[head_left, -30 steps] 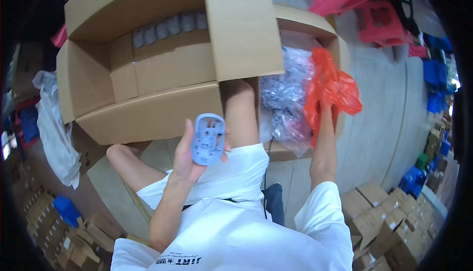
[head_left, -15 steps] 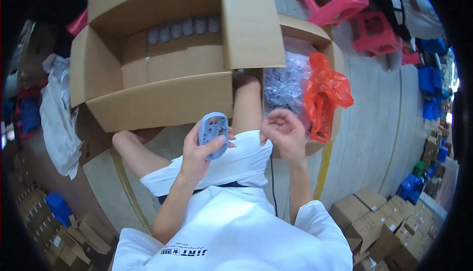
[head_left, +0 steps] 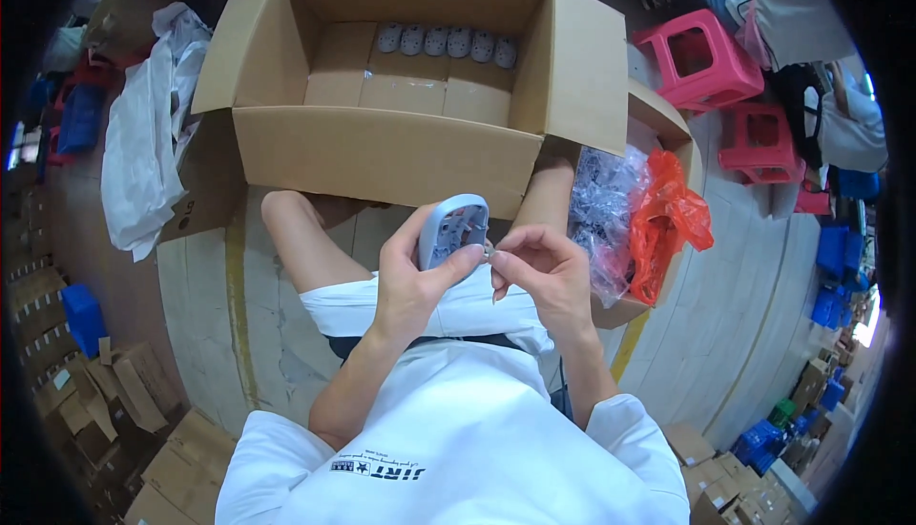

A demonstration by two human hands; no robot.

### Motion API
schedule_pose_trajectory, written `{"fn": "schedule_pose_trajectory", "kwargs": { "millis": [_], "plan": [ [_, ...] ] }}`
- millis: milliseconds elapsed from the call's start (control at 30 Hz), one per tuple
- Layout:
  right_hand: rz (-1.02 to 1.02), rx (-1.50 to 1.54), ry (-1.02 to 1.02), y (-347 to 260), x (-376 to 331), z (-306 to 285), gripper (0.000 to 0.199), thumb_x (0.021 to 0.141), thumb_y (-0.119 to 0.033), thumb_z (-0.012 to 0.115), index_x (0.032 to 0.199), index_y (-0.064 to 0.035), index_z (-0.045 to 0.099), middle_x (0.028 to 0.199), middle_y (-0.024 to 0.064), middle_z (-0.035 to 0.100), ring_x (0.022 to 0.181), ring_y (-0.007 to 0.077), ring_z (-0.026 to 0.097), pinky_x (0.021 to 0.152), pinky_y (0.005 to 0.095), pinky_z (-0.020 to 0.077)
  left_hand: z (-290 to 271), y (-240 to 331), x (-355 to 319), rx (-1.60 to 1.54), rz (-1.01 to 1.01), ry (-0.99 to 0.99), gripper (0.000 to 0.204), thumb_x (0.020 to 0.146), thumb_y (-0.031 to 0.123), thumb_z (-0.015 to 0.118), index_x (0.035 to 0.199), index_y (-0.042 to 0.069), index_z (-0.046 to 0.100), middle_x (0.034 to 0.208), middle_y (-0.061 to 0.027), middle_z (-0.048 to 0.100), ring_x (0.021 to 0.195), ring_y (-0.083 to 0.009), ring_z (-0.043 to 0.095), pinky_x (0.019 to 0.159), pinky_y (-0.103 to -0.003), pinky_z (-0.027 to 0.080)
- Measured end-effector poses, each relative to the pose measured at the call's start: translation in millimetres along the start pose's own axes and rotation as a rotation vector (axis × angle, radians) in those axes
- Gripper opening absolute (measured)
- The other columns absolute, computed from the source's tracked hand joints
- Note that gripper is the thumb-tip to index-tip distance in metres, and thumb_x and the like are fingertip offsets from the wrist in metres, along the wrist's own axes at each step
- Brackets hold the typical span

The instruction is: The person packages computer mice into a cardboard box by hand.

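Observation:
My left hand (head_left: 408,284) is closed around a light blue, oval plastic housing (head_left: 435,229), tilted so its hollow, ribbed inner side faces right. At the housing's right edge, my right hand (head_left: 553,282) pinches a tiny metallic-looking piece (head_left: 489,250) between thumb and forefinger. Its exact kind is too small to make out. Both hands are above my lap, close together, with the left thumb near the right fingertips. Beyond them is a large open cardboard box (head_left: 382,155), where several similar rounded grey pieces (head_left: 436,41) stand in a row along the far side.
Right of the large box, a smaller carton (head_left: 679,129) holds clear plastic bags (head_left: 603,191) and a red plastic bag (head_left: 658,229). Pink stools (head_left: 701,57) stand at the upper right. A white sheet (head_left: 143,167) hangs at the left. Cardboard boxes (head_left: 181,463) fill the lower corners.
My right hand has moved in to the housing and now pinches a tiny piece there. The housing has been turned more on edge. The whole view has shifted, with the box appearing further right.

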State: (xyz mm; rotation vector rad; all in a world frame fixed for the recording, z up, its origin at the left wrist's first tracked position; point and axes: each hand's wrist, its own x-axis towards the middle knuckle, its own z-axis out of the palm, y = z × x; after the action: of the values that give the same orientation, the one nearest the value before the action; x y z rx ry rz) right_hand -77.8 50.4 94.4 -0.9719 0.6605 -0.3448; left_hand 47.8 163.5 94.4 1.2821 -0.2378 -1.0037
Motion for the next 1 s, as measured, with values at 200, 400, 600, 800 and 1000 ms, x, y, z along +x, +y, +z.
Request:
{"fn": "schedule_pose_trajectory", "kwargs": {
  "millis": [200,400,600,800,1000],
  "plan": [
    [-0.013,-0.085,-0.016,2.7,-4.9,6.7,0.011,0.086,0.004,0.066,0.096,0.0077,0.066,0.084,0.0096,0.063,0.064,0.0147,0.061,0.058,0.0238,0.0554,-8.9,-5.0,-4.0,0.069,0.003,0.021,0.036,0.077,0.000,0.069,0.112,-0.001,0.059,0.096,-0.0134,0.068,0.085,-0.0213,0.066,0.079,-0.029,0.052],
    [-0.181,-0.222,0.044,7.0,-10.9,14.6,0.011,0.086,0.004,0.065,0.096,0.0081,0.066,0.087,0.0102,0.062,0.066,0.0143,0.061,0.058,0.0231,0.0546,-8.8,-4.4,-8.9,-0.063,-0.030,0.026,0.035,0.077,0.000,0.069,0.110,0.000,0.059,0.095,-0.0134,0.069,0.082,-0.0204,0.066,0.078,-0.029,0.053],
    [-0.085,-0.107,0.069,4.3,-13.4,12.9,0.011,0.086,0.004,0.064,0.096,0.0082,0.067,0.089,0.0105,0.061,0.067,0.0140,0.060,0.058,0.0229,0.0543,-2.9,0.5,-10.8,-0.150,-0.080,0.052,0.035,0.076,0.000,0.069,0.110,0.000,0.059,0.094,-0.0137,0.069,0.082,-0.0196,0.065,0.077,-0.028,0.052],
    [-0.075,-0.159,0.062,3.1,-11.9,9.8,0.011,0.084,0.006,0.064,0.095,0.0069,0.068,0.083,0.0107,0.063,0.065,0.0148,0.059,0.057,0.0233,0.0535,-1.5,-1.1,-9.0,-0.118,-0.049,0.038,0.035,0.075,-0.002,0.069,0.109,0.000,0.059,0.094,-0.0137,0.068,0.081,-0.0188,0.064,0.076,-0.027,0.051],
    [0.056,-0.090,0.102,-8.4,-13.0,4.7,0.009,0.085,0.003,0.066,0.093,0.0048,0.068,0.081,0.0093,0.065,0.062,0.0140,0.058,0.056,0.0229,0.0520,4.4,-6.5,-2.5,-0.108,-0.037,0.002,0.039,0.074,0.000,0.071,0.111,-0.001,0.060,0.097,-0.0118,0.068,0.082,-0.0187,0.065,0.077,-0.025,0.050]
  ]
}}
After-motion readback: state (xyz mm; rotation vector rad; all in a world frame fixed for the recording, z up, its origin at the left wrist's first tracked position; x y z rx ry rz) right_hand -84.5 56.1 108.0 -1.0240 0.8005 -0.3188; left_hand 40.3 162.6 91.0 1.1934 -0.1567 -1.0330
